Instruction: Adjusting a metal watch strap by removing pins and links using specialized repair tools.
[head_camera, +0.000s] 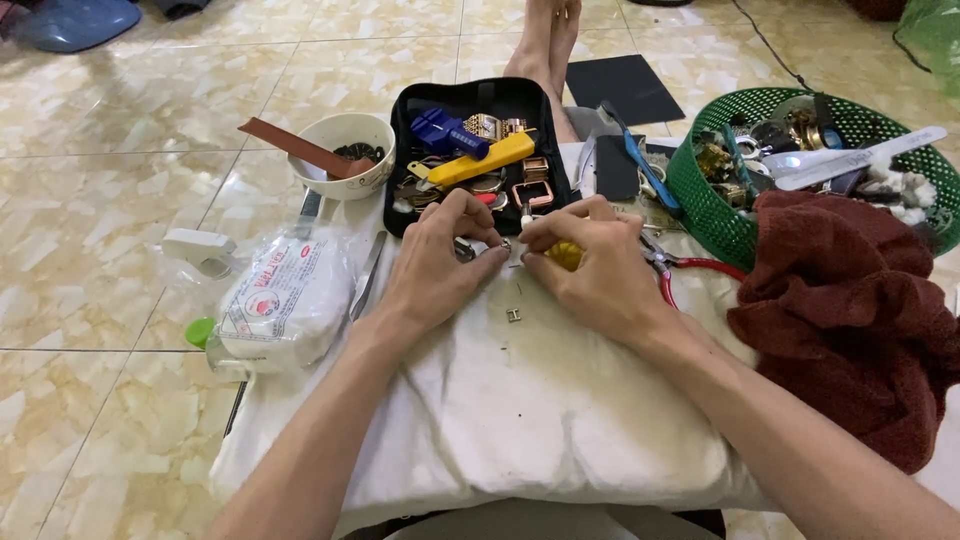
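Both forearms were bare to the bottom edge of the view, with no sleeves, watch, bracelet or rings showing. The left hand (435, 262) and right hand (592, 268) had short, unpainted nails. Beyond the black tool case (478, 100), two bare feet (545, 40) showed.

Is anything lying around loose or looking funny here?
Yes. A tiny metal link lies loose on the white cushion, just below the left hand and right hand. A brown strap also sticks out askew over the white bowl.
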